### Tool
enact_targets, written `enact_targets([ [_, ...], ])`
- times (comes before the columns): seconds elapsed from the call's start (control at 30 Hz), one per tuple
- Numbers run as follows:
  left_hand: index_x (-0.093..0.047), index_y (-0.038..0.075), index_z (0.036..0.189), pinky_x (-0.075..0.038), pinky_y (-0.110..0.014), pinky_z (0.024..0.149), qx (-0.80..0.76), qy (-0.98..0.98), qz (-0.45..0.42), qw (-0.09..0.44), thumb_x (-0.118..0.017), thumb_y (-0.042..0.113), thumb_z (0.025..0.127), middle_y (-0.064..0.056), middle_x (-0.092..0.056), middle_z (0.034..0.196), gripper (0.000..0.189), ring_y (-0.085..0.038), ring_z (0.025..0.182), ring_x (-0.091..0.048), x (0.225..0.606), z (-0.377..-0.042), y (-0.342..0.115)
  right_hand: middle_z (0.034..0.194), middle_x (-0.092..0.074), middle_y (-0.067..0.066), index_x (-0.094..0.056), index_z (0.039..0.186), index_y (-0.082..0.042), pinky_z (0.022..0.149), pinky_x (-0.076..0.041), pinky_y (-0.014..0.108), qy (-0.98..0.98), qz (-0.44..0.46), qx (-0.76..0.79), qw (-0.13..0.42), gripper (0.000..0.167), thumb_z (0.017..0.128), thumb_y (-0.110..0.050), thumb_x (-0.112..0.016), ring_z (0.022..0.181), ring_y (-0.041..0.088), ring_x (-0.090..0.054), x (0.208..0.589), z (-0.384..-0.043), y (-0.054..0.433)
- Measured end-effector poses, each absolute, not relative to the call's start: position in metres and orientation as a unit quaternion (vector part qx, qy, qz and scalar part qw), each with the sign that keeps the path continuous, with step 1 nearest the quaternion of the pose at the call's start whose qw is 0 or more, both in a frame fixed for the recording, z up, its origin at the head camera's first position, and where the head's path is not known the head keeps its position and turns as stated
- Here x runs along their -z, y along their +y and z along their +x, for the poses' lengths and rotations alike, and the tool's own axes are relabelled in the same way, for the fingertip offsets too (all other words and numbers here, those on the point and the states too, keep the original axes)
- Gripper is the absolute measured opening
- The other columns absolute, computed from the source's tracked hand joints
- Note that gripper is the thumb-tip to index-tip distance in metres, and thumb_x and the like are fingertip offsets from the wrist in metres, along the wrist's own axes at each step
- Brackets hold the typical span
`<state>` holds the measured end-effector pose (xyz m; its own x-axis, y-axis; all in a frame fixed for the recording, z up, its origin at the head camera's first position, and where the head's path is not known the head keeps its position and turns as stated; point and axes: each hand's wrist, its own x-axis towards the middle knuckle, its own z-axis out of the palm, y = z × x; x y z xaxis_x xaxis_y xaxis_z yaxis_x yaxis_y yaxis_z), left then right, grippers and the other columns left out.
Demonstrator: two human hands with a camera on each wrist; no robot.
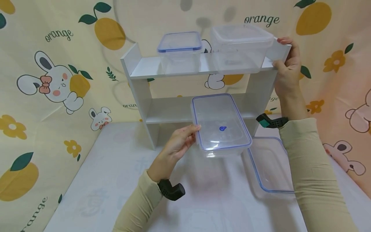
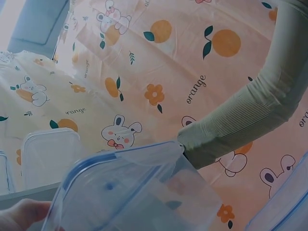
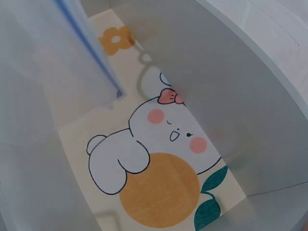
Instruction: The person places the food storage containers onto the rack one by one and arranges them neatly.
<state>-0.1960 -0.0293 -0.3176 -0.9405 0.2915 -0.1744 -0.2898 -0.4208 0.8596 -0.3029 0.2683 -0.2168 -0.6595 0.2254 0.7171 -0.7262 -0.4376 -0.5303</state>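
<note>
My left hand (image 1: 180,141) pinches the left edge of a clear plastic food container (image 1: 221,122) with a blue-rimmed lid. That container is held up in front of the white shelf rack (image 1: 171,111), its lid tilted toward the head camera. At the rack's top right corner, my right hand (image 1: 290,66) grips the end panel, thumb in front and fingers over the top. Beside it on the top board sits a larger clear container (image 1: 242,48). A smaller container with a blue-rimmed lid (image 1: 180,51) stands farther left. In the left wrist view, the held container (image 2: 130,192) fills the lower middle.
Another clear container with a blue rim (image 1: 271,164) lies on the white tabletop (image 1: 92,193) at the right, partly hidden by my right sleeve. The rack has a middle board (image 1: 171,108) below the top one. Behind it hangs a printed cloth (image 1: 66,122).
</note>
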Motion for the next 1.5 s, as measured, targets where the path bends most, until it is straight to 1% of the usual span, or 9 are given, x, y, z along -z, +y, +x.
enact_targets([
  [0.07,-0.056,-0.002,0.102,-0.049,-0.012,0.067,-0.847,0.505,-0.001,0.168,-0.055,0.000,0.091,0.003,-0.060,0.084,0.011,-0.004,0.072,-0.055,0.318,-0.197,-0.028,0.126,-0.051,0.007,-0.053,0.111,-0.006,0.111,-0.039,0.037,-0.440,0.287,-0.796,0.302,0.046,0.084,0.028,-0.037,0.121,0.025,-0.044,0.217,-0.303,0.268],
  [0.17,-0.058,0.002,0.095,-0.049,-0.012,0.066,-0.852,0.498,-0.006,0.163,-0.055,0.000,0.091,0.002,-0.060,0.082,0.005,-0.004,0.070,-0.054,0.318,-0.199,-0.027,0.125,-0.051,0.007,-0.053,0.110,-0.006,0.112,-0.039,0.037,-0.438,0.283,-0.799,0.301,0.047,0.084,0.029,-0.036,0.121,0.025,-0.043,0.217,-0.302,0.268],
  [0.27,-0.060,0.003,0.091,-0.049,-0.012,0.065,-0.858,0.487,-0.011,0.163,-0.056,0.000,0.092,0.002,-0.060,0.082,0.005,-0.005,0.071,-0.054,0.319,-0.201,-0.027,0.125,-0.050,0.006,-0.052,0.111,-0.006,0.113,-0.038,0.036,-0.435,0.281,-0.802,0.297,0.047,0.084,0.029,-0.036,0.121,0.024,-0.043,0.216,-0.301,0.267],
  [0.5,-0.064,0.007,0.079,-0.046,-0.012,0.065,-0.866,0.473,-0.009,0.161,-0.056,0.001,0.093,0.000,-0.059,0.081,0.017,-0.007,0.073,-0.051,0.321,-0.207,-0.026,0.126,-0.050,0.007,-0.052,0.110,-0.006,0.114,-0.037,0.038,-0.432,0.282,-0.804,0.294,0.047,0.084,0.029,-0.036,0.122,0.025,-0.042,0.216,-0.301,0.267],
  [0.73,-0.061,0.009,0.081,-0.048,-0.012,0.065,-0.844,0.513,0.028,0.154,-0.055,0.004,0.094,0.004,-0.061,0.075,0.015,-0.005,0.070,-0.053,0.324,-0.210,-0.026,0.127,-0.050,0.007,-0.053,0.111,-0.006,0.114,-0.037,0.038,-0.442,0.282,-0.796,0.303,0.047,0.084,0.028,-0.035,0.122,0.025,-0.043,0.216,-0.301,0.266],
  [0.87,-0.060,0.006,0.086,-0.050,-0.013,0.066,-0.813,0.560,0.054,0.151,-0.055,0.009,0.094,0.007,-0.061,0.071,0.009,-0.003,0.068,-0.054,0.322,-0.212,-0.027,0.127,-0.050,0.007,-0.053,0.111,-0.006,0.113,-0.038,0.037,-0.439,0.281,-0.798,0.303,0.047,0.084,0.028,-0.035,0.122,0.025,-0.042,0.216,-0.301,0.267],
  [1.13,-0.055,0.006,0.091,-0.050,-0.014,0.059,-0.773,0.613,0.079,0.144,-0.052,0.018,0.098,0.007,-0.054,0.064,0.014,-0.003,0.057,-0.052,0.318,-0.216,-0.030,0.127,-0.051,0.008,-0.053,0.111,-0.006,0.110,-0.040,0.036,-0.443,0.281,-0.794,0.308,0.046,0.084,0.028,-0.036,0.120,0.025,-0.043,0.217,-0.302,0.267],
  [1.3,-0.055,0.006,0.090,-0.054,-0.015,0.056,-0.770,0.616,0.074,0.148,-0.051,0.020,0.099,0.006,-0.056,0.060,0.017,-0.004,0.053,-0.053,0.318,-0.220,-0.031,0.127,-0.051,0.008,-0.054,0.111,-0.006,0.113,-0.039,0.037,-0.443,0.278,-0.795,0.307,0.047,0.084,0.028,-0.036,0.121,0.026,-0.043,0.216,-0.302,0.267],
  [1.5,-0.058,0.008,0.085,-0.053,-0.016,0.060,-0.789,0.596,0.034,0.146,-0.054,0.021,0.098,0.006,-0.056,0.064,0.020,-0.005,0.060,-0.053,0.318,-0.223,-0.030,0.127,-0.051,0.007,-0.054,0.110,-0.006,0.113,-0.038,0.037,-0.444,0.275,-0.795,0.310,0.047,0.083,0.029,-0.035,0.121,0.025,-0.043,0.216,-0.302,0.266],
])
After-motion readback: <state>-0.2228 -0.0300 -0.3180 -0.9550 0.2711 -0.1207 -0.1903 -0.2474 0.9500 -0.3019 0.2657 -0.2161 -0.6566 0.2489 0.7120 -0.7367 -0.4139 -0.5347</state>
